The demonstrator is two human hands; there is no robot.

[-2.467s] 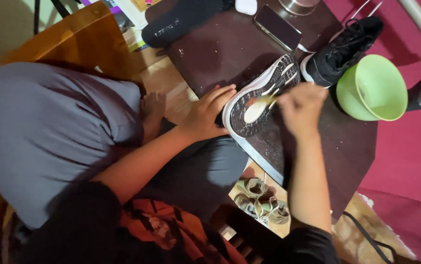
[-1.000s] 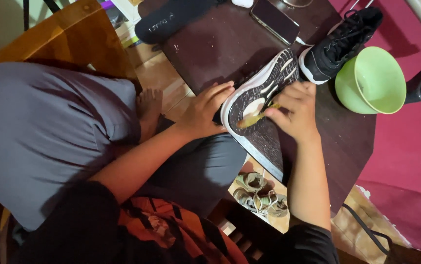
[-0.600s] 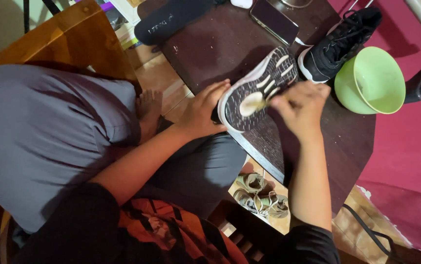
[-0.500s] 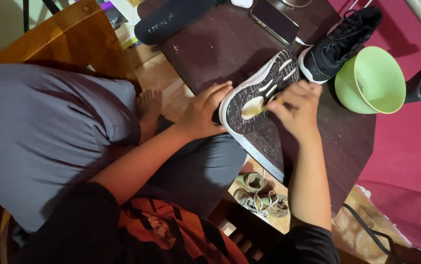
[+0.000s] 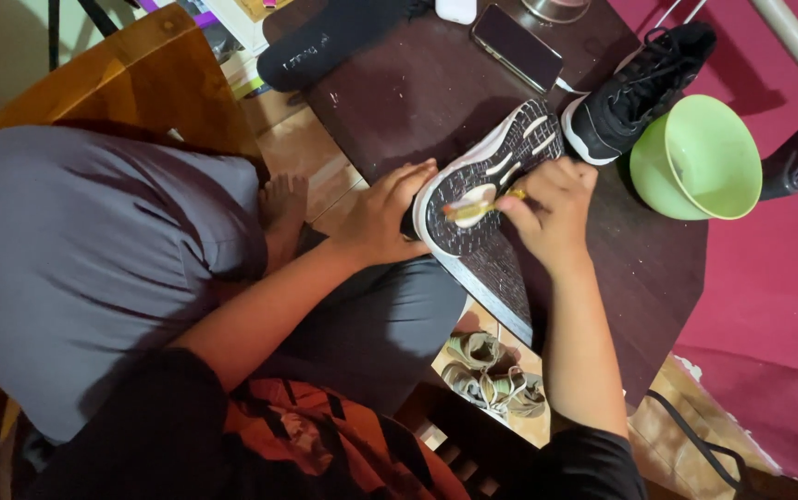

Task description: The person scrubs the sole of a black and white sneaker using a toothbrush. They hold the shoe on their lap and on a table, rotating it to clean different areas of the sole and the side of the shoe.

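shoe point(image 5: 487, 199): lay sole-up on the dark surface point(image 5: 399, 93), likely light, with a stiff, grippy rubber tread; best held at the heel edge.
left hand point(image 5: 382, 215): grip wrapped over the heel, fingers pressed on the rim, forearm across the lap.
right hand point(image 5: 552, 208): grip pinched a small yellowish brush point(image 5: 478, 209), bristles on the sole, wrist bent down.
beyond right grip: 1 green bowl point(image 5: 695, 157), 1 black shoe point(image 5: 640, 83).

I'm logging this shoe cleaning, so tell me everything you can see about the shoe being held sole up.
The shoe is a dark sneaker turned sole up on the dark table, its grey-black treaded outsole edged by a white midsole with white bars at the far end. The left hand grips its near side, while the right hand presses a small yellowish brush onto a pale foamy patch mid-sole.
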